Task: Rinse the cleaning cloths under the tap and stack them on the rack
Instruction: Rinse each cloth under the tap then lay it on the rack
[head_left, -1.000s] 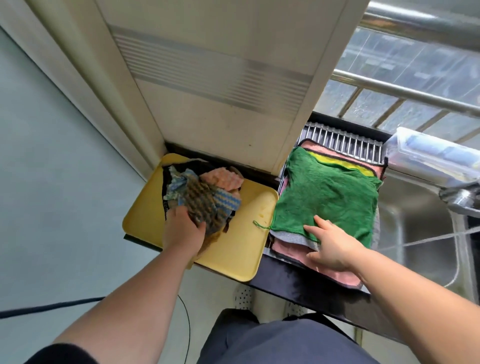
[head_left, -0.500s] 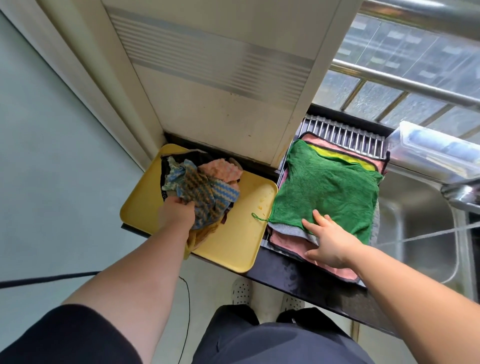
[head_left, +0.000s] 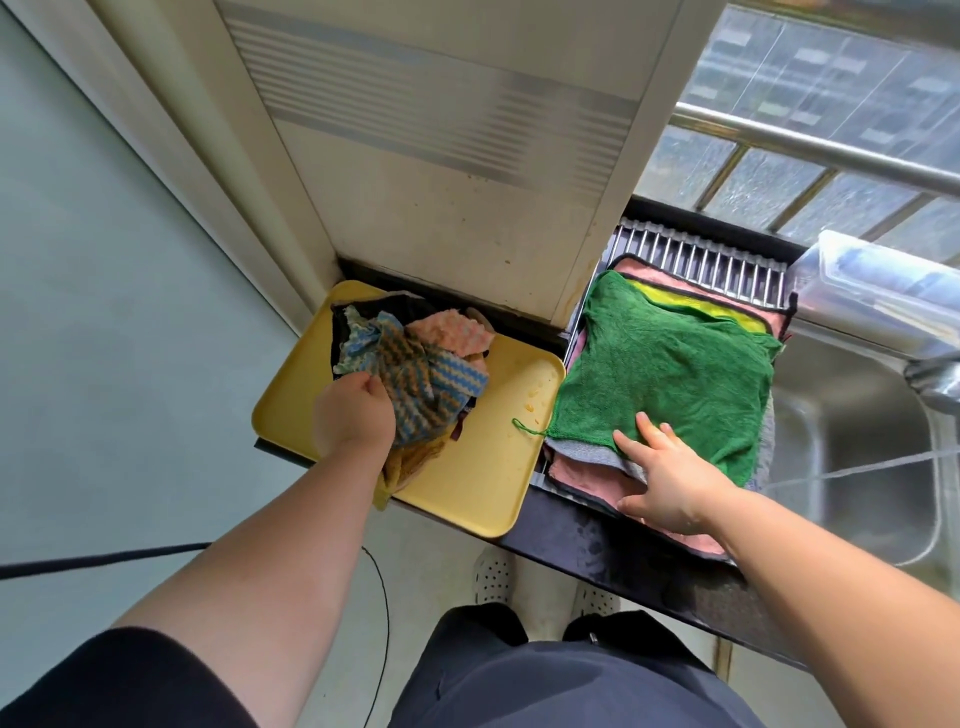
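There, the left hand (head_left: 353, 410) gripped a striped cloth (head_left: 415, 384) from the crumpled heap on the yellow tray (head_left: 467, 467), fingers curled into the fabric. The right hand (head_left: 670, 478) lay flat, fingers straight, on the near corner of the folded stack on the rack (head_left: 717, 260). A green cloth (head_left: 665, 374) topped the stack, with perhaps four more beneath.

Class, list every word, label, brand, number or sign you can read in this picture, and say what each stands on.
No text can be read here.
Small dark tag at the striped cloth's lower edge: too small to read.
Clear box at the right: contents blurred, no legible label.
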